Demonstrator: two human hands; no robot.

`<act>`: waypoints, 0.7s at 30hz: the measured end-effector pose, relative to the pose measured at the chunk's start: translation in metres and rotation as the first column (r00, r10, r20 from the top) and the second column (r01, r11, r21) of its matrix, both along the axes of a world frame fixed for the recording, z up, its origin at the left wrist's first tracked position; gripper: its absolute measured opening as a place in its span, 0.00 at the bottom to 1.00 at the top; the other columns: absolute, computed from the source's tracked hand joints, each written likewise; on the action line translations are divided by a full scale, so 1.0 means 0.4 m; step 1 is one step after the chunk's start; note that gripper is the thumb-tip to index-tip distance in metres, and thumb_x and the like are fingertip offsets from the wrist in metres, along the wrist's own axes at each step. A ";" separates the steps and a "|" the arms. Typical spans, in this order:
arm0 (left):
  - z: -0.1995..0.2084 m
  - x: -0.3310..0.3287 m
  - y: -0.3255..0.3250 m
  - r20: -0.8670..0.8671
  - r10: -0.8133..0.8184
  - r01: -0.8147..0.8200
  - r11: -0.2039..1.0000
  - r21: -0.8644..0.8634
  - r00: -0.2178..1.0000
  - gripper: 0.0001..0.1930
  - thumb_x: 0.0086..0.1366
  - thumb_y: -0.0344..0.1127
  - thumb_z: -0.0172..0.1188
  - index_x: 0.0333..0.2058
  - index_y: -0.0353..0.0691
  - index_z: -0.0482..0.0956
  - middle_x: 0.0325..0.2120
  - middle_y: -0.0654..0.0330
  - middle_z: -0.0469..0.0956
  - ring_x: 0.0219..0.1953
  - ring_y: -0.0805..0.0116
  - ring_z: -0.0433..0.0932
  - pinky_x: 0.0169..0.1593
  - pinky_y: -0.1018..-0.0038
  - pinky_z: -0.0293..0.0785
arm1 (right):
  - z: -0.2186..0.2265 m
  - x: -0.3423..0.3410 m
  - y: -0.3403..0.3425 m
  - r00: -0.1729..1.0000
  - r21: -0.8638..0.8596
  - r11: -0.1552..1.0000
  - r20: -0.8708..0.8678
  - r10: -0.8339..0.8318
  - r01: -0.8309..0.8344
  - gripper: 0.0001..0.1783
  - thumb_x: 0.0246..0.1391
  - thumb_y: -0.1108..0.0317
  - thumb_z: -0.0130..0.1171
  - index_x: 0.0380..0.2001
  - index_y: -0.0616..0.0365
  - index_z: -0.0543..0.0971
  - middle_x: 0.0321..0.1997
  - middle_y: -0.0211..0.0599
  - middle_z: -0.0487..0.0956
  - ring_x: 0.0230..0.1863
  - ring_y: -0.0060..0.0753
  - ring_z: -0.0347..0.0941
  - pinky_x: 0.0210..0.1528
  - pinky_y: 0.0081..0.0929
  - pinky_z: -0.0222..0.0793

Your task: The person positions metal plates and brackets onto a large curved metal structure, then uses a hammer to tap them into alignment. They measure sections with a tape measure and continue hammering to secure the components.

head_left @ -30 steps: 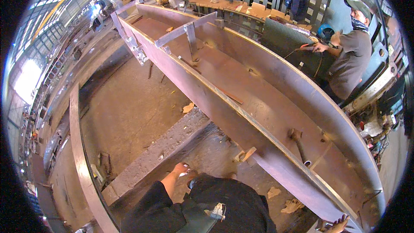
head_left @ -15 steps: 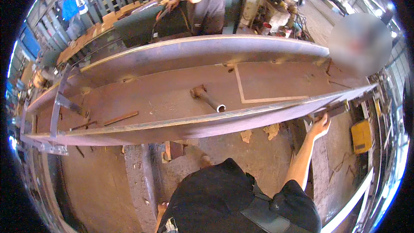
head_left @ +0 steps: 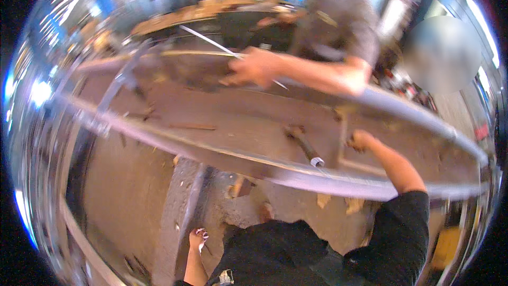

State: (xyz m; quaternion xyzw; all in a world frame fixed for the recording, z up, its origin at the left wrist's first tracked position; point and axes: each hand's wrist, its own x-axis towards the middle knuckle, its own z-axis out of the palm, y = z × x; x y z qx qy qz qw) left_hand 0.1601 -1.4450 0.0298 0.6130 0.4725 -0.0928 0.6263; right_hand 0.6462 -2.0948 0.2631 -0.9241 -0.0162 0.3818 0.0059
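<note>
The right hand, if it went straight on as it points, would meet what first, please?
The right hand would probably meet the far wall of the trough, though blur leaves depth unclear.

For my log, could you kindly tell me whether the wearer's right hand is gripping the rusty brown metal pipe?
No, the right hand is apart from the pipe, which lies to its left.

long brown steel trough [head_left: 243, 114], rusty flanged pipe [head_left: 304, 145] lying by its near edge right of middle, thin rusty strip [head_left: 193, 126] left of the pipe, grey crossbar [head_left: 123, 78] across both rims toward its left end
</note>
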 end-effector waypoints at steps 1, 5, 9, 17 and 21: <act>-0.009 -0.075 -0.008 0.004 0.052 -0.052 0.999 0.014 0.999 0.12 0.63 0.23 0.53 0.45 0.29 0.75 0.34 0.51 0.80 0.31 0.63 0.80 0.30 0.68 0.80 | -0.026 0.001 0.053 0.997 0.107 0.992 -0.030 -0.068 0.071 0.30 0.56 0.38 0.57 0.27 0.58 0.81 0.20 0.39 0.79 0.17 0.35 0.74 0.23 0.35 0.74; -0.061 -0.355 -0.101 -0.118 0.540 -0.548 0.775 -0.315 0.833 0.10 0.63 0.21 0.52 0.43 0.27 0.75 0.37 0.49 0.80 0.32 0.60 0.80 0.30 0.64 0.79 | -0.142 -0.008 0.090 0.968 0.259 0.933 -0.080 -0.238 0.250 0.25 0.53 0.43 0.64 0.33 0.57 0.82 0.22 0.40 0.78 0.17 0.38 0.74 0.17 0.41 0.73; -0.019 -0.643 -0.249 -0.389 0.544 -0.663 0.518 -0.541 0.743 0.08 0.65 0.29 0.52 0.36 0.35 0.79 0.25 0.56 0.78 0.22 0.60 0.77 0.23 0.62 0.72 | -0.230 0.017 0.025 0.973 0.321 0.919 -0.100 -0.207 0.228 0.24 0.53 0.52 0.66 0.34 0.68 0.80 0.23 0.42 0.79 0.16 0.42 0.74 0.16 0.39 0.73; -0.056 -0.701 -0.388 -0.387 0.305 -0.469 0.753 -0.461 0.870 0.09 0.63 0.37 0.58 0.37 0.40 0.81 0.25 0.59 0.78 0.23 0.61 0.78 0.26 0.59 0.75 | -0.265 0.023 -0.148 0.752 0.426 0.676 -0.015 -0.659 0.602 0.19 0.52 0.57 0.63 0.30 0.67 0.79 0.22 0.46 0.78 0.17 0.41 0.74 0.18 0.46 0.75; -0.185 -0.480 -0.293 -0.342 0.245 -0.331 0.917 -0.223 0.907 0.14 0.60 0.38 0.60 0.41 0.37 0.82 0.37 0.49 0.81 0.41 0.54 0.81 0.42 0.59 0.77 | -0.070 -0.036 -0.331 0.736 0.585 0.749 0.351 -0.579 0.310 0.16 0.51 0.59 0.59 0.30 0.65 0.78 0.20 0.41 0.74 0.18 0.38 0.71 0.13 0.45 0.71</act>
